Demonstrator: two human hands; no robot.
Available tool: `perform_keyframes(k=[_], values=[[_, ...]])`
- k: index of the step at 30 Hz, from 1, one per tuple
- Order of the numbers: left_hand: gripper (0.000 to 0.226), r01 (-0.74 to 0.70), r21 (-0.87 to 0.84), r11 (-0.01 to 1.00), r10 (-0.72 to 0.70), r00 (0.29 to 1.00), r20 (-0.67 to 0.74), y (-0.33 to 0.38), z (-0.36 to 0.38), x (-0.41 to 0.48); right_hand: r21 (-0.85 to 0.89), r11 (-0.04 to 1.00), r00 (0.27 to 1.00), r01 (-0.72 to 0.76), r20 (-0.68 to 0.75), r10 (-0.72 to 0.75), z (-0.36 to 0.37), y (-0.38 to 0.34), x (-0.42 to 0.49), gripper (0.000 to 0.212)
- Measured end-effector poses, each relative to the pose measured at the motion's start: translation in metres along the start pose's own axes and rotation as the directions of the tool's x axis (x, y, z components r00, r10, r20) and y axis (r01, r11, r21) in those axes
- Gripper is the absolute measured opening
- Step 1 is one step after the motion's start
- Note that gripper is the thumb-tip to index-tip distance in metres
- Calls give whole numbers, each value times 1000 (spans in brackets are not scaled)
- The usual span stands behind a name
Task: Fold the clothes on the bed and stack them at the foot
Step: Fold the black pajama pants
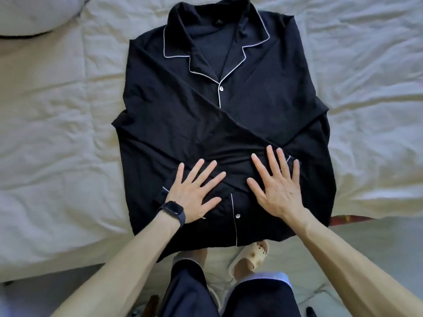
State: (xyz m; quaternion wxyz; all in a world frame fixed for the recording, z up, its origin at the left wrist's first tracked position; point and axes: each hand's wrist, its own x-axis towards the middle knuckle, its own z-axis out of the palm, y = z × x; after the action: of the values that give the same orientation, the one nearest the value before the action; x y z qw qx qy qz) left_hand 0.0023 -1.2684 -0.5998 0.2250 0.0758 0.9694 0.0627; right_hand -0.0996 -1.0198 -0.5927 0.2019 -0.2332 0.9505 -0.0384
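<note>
- The shirt [251, 99] lies face up on the bed [57, 110], collar [178, 42] away from the person and hem at the near edge, just over their legs.
- Its two sleeves [194, 99] are folded in and cross over the front, with the cuffs ending low on either side.
- The left hand [196, 193] lies flat on the crossing, fingers straight and spread wide, gripping nothing; a watch [172, 210] is on that wrist.
- The right hand [277, 193] lies just beside it, likewise flat and splayed, pressing the cloth and holding nothing.
- Step in hand, as I judge it: smoothing the folded sleeves flat before the body of the shirt is folded.
- The next move likely calls for lifting the hem or collar end with both hands and bringing it over in halves or thirds, keeping the sleeves from sliding out.
- No folded stack is in view, so most of the task seems left.
- A pillow [27, 12] sits at the far left corner, and a slipper [249, 257] shows below the hem.
</note>
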Motion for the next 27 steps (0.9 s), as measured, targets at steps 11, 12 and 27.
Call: perform_keyframes(k=[11,12,27], values=[[74,569,-816,-102,-973,113,201,50,57,-147,698,396,715,-596,237,658,28,100,-137,88],[74,525,-808,-267,-921,107,374,49,65,-156,689,400,728,-605,274,629,33,108,-143,88],[24,476,-672,-567,-557,379,739,42,72,-232,658,192,669,-728,621,408,27,120,-184,23]])
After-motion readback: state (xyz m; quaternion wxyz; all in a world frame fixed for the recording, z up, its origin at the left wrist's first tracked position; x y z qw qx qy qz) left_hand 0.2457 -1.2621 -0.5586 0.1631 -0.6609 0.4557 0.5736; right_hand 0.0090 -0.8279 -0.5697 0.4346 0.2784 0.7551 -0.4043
